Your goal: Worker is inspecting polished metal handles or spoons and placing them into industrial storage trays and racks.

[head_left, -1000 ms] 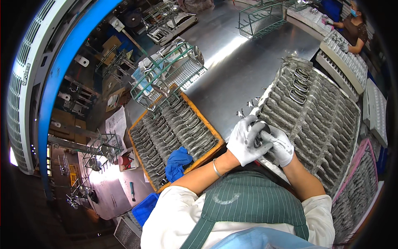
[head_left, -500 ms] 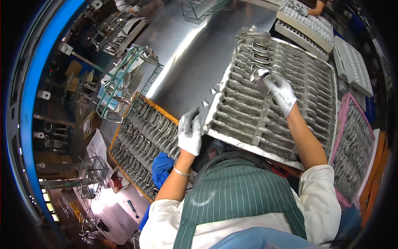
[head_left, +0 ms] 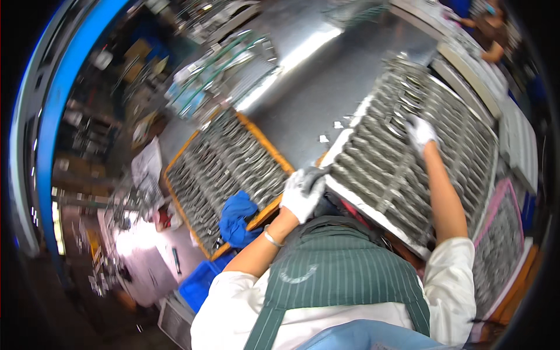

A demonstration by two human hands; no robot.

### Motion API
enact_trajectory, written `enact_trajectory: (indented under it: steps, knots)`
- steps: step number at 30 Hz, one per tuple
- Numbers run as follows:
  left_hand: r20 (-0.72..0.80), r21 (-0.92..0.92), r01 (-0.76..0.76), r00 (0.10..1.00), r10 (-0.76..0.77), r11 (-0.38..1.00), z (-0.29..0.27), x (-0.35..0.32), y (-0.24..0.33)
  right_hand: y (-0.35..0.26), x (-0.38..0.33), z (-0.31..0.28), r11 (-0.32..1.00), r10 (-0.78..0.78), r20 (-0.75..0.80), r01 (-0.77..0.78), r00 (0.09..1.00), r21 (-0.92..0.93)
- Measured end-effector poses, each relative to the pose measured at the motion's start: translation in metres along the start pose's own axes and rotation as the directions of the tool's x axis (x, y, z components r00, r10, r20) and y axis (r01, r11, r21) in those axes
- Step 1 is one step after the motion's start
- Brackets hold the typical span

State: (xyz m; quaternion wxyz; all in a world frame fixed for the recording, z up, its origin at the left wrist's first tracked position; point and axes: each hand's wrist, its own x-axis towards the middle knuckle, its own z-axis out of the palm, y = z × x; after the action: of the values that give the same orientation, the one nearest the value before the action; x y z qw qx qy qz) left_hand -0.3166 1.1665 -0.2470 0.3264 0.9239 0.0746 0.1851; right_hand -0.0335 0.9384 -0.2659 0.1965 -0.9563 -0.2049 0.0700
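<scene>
My right hand (head_left: 421, 134), in a white glove with darkened fingertips, reaches over a large grey ribbed tray (head_left: 368, 205) with a pale rim. Its fingers are beside a short column of shiny metal pieces (head_left: 408, 99) at the tray's far end. Motion blur hides whether it holds one. My left hand (head_left: 303, 193), gloved alike, is at the near left corner of that tray, close to the orange frame of another tray. Its fingers are smeared, and I cannot make out anything in them.
An orange-framed tray (head_left: 274, 205) of curved metal parts lies left, with a blue cloth (head_left: 238, 219) on its near edge. Beyond stands a green wire basket (head_left: 219, 73). Pale trays (head_left: 516, 140) and a pink-edged tray (head_left: 496, 224) are right. Another person (head_left: 493, 35) is far right.
The view has turned, shifting the trays rightward. My left hand has come to the grey tray's near corner. A shiny metal piece showed at my right fingers before; now that spot is blurred.
</scene>
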Motion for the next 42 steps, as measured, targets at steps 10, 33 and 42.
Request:
enact_trajectory:
  steps: [10,33,42]
  knots:
    - [0.065,0.007,0.189,0.98,-0.189,0.982,-0.002,-0.046,-0.015,-0.037,0.017,-0.024,0.871,-0.221,-0.114,0.249,0.969,0.423]
    - [-0.873,0.388,0.88,0.446,-0.195,0.275,-0.295,-0.155,-0.203,-0.303,-0.116,0.021,0.563,-0.802,0.107,0.685,0.587,0.463]
    - [-0.507,0.599,0.08,0.808,0.3,0.797,-0.238,-0.157,-0.108,-0.37,-0.163,0.082,0.43,-0.657,0.619,-0.461,0.429,0.776]
